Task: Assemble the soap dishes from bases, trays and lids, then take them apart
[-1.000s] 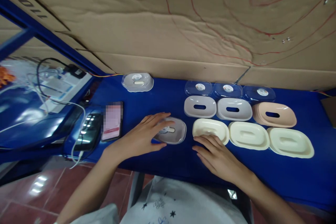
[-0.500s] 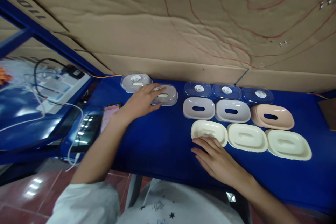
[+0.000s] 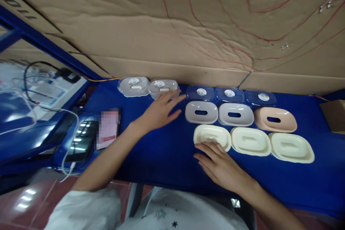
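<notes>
My left hand (image 3: 164, 112) hovers with spread fingers just in front of an oval box with a clear lid (image 3: 163, 85), holding nothing. Its fingertips overlap the near side of that box. A similar lidded box (image 3: 134, 86) stands to its left. At the near left of the cream oval trays, my right hand (image 3: 219, 165) lies with slightly bent fingers against the near rim of the left tray (image 3: 212, 132); thumb and forefinger are apart. Two more cream trays, the middle tray (image 3: 250, 142) and the right tray (image 3: 292, 147), continue that row.
Behind the trays stand two pale slotted covers (image 3: 201, 119) and a peach slotted cover (image 3: 287, 116). Several clear lids (image 3: 201, 96) form the back row by the cardboard wall (image 3: 129, 39). At left lie a phone (image 3: 108, 129), cables and a power strip (image 3: 67, 91).
The second lidded box now sits farther back, beside the first one. My left hand has let go of it and moved right and towards me. My right hand has stayed by the tray.
</notes>
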A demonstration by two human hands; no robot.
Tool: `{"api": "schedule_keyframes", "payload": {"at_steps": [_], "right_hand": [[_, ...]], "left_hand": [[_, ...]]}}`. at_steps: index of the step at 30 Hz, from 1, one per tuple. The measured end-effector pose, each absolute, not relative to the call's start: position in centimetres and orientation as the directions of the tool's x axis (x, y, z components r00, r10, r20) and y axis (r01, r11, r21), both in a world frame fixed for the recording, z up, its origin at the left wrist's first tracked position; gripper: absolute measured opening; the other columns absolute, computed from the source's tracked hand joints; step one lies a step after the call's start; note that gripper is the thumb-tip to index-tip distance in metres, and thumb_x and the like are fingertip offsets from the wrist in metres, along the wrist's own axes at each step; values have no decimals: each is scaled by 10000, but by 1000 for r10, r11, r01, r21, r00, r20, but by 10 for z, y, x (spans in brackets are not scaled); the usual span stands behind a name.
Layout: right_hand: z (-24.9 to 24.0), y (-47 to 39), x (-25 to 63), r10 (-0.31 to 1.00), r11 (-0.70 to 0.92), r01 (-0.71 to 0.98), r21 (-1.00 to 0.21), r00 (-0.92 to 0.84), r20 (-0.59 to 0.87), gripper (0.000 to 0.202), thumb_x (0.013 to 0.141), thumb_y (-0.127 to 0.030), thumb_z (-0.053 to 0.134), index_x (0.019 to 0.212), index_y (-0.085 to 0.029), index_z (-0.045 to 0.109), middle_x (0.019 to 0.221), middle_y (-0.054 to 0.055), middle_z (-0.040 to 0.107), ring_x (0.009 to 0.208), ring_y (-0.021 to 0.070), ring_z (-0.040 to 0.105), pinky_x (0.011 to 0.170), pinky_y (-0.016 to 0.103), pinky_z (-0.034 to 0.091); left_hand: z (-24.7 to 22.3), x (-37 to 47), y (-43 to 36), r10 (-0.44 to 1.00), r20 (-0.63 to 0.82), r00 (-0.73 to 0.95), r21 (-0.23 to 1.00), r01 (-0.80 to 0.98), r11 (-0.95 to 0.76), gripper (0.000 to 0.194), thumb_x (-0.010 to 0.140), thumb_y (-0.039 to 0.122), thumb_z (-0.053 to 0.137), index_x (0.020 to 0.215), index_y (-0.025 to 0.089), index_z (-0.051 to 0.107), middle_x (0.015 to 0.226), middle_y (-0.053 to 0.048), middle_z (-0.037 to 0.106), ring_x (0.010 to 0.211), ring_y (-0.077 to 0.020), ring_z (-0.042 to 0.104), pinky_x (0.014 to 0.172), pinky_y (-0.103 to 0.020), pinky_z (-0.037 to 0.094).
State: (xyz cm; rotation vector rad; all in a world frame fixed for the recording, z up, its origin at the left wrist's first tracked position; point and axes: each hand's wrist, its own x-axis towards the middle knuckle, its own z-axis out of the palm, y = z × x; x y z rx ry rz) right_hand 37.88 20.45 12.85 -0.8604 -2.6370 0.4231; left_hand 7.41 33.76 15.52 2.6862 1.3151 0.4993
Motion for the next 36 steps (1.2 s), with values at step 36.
{"api": "schedule_keyframes", "payload": {"at_steps": [36], "right_hand": [[125, 256, 394, 716, 694, 694, -192, -638, 283, 488, 1095, -169, 485, 1583, -173, 503, 1625, 164, 563, 1525, 308, 512, 1259, 561, 395]], "left_hand": [[81, 53, 53, 846, -384, 369, 793, 601, 98, 371, 1087, 344, 430, 1216, 336, 777, 1219, -38, 811, 1143, -263, 770, 1046, -435, 619]]}}
